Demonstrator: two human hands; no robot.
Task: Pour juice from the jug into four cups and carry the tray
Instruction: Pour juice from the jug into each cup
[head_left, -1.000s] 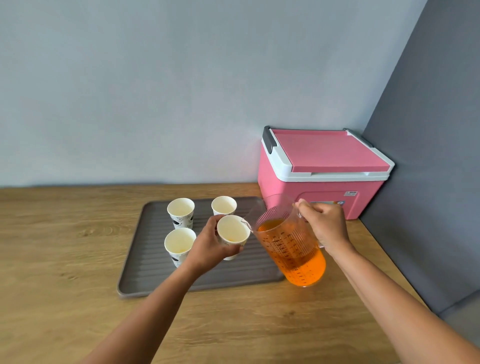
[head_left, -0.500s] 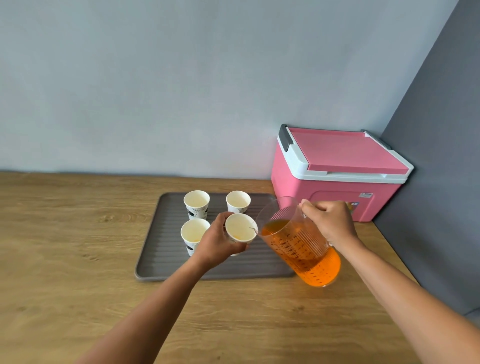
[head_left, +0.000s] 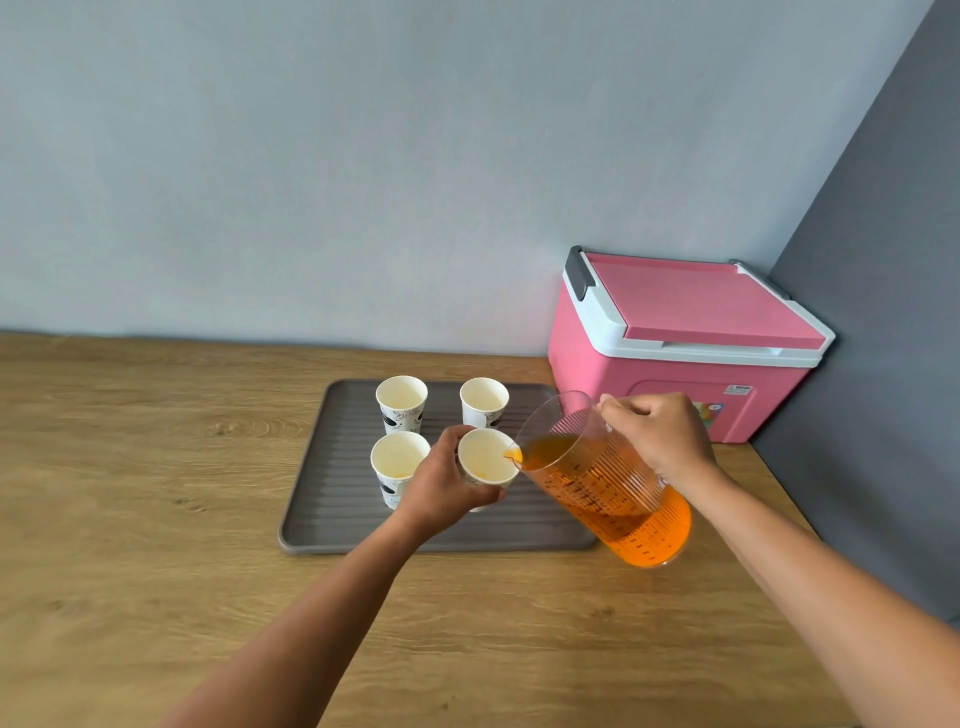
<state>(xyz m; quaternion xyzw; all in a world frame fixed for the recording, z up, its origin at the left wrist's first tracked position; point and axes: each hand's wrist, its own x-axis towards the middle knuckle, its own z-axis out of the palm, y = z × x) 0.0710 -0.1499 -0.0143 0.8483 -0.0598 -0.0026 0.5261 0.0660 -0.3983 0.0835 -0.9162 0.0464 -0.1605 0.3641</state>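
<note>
This looked like a plain home or pantry corner set up for serving drinks. A wood-grain counter (head_left: 130, 467) ran against a bare pale blue wall (head_left: 363, 156), meeting a dark grey wall (head_left: 883, 312). A pink cooler box (head_left: 675, 364) sat in the corner beside a grey ribbed tray (head_left: 332, 467) of paper cups (head_left: 401, 402).

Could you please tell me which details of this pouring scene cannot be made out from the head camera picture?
- Handle of the clear ribbed plastic jug: hidden by the right hand.
- Lower wall of the held white paper cup: covered by the left hand.
- Small label on the pink cooler box: too small to read.
- Grey ribbed tray, right near corner: behind the jug.
</note>
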